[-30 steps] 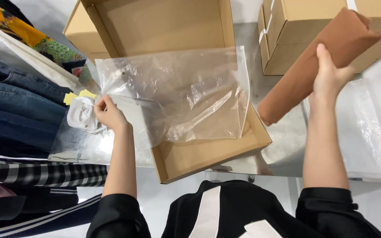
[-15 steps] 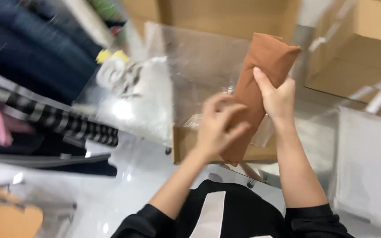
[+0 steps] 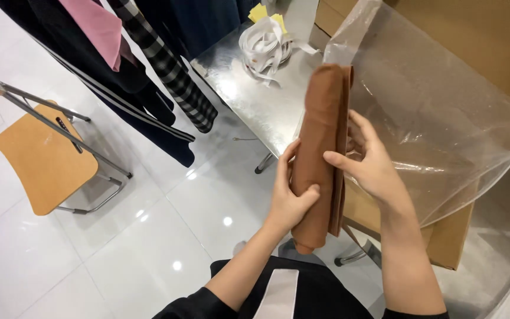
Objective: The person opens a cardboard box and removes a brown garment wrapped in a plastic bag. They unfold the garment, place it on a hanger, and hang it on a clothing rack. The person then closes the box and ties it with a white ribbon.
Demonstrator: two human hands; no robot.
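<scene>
I have both hands raised near me: my left hand [image 3: 290, 198] wraps the brown folded cloth [image 3: 321, 153] from the left, thumb across it, while my right hand [image 3: 370, 162] pinches its right edge. The cloth stands upright between them, just left of the clear bag [image 3: 444, 112] lying in the cardboard box [image 3: 450, 239]

Large clear, crinkled plastic bag [image 3: 444, 118] at the right of the frame, draped over an open brown cardboard box [image 3: 444, 236] whose front wall shows at lower right. More plain brown cardboard [image 3: 479, 41] across the upper right corner, behind the bag. Small yellow paper tags [image 3: 267, 15] at top centre, just beside a coil of white tape [image 3: 264, 44] on the metal table.
</scene>
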